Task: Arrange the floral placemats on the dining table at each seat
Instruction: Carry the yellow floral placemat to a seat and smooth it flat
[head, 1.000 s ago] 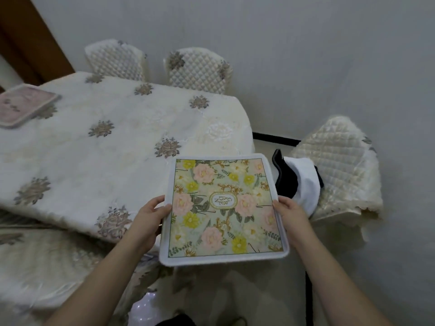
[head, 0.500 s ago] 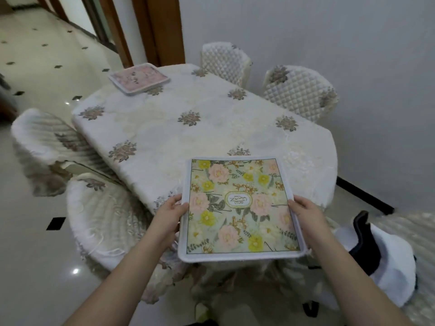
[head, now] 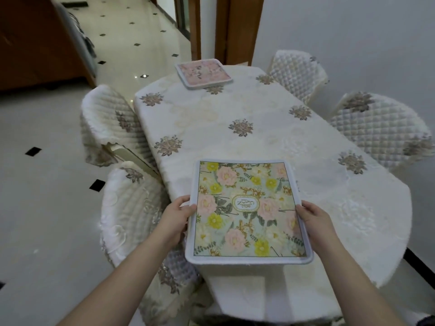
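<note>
My left hand (head: 175,216) and right hand (head: 314,218) pinch the side edges of a floral placemat (head: 247,210) at the worktop's (head: 235,114) near end; my fingers underneath are hidden. A pink placemat (head: 203,72) lies blurred at the far end.

A home dining room: a long dining table (head: 247,128) under a cream embroidered cloth, ringed by chairs in quilted covers (head: 376,128), on polished tile floor (head: 47,184) beside a wooden door frame (head: 237,29).
</note>
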`<state>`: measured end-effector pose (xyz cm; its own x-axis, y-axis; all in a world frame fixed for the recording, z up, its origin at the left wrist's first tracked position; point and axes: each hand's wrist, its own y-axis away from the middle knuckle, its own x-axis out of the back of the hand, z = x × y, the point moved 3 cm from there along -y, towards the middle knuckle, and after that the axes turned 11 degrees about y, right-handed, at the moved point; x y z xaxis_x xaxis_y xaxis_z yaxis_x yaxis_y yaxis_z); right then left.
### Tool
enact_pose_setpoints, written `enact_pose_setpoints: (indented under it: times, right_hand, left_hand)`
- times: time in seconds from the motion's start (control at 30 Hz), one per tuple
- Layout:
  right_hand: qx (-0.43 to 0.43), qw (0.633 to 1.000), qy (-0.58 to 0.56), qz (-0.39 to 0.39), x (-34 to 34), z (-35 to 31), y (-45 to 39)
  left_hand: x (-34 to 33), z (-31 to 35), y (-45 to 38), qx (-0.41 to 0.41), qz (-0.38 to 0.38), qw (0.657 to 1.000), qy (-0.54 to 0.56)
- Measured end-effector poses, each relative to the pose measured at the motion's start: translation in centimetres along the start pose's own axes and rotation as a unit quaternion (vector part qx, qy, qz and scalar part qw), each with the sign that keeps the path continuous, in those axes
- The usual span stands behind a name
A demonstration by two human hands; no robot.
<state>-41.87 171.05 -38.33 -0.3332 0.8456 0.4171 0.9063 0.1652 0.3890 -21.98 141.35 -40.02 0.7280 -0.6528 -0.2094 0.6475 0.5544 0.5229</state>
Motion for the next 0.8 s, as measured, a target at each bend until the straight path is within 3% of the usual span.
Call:
enact_pose_setpoints:
  times: [0.27, 0.47, 0.8]
  right_hand:
    - [0.054, 0.993, 0.049, -0.096, -3.4, -4.6, -9.5]
    - [0.063, 0.983, 0.079, -0.154, -5.6, -6.5, -14.8]
    - [0.062, 0.975, 0.133, -0.167, -8.9, -4.8, -19.5]
  left_hand:
    - [0.2, -0.6, -4.0, 0.015, 0.116, 0.993, 0.02]
    - [-0.1, -0.8, -7.3, 0.019, 0.156, 0.987, 0.032]
    - [0.9, -3.4, -10.5, 0.03, 0.198, 0.979, -0.027]
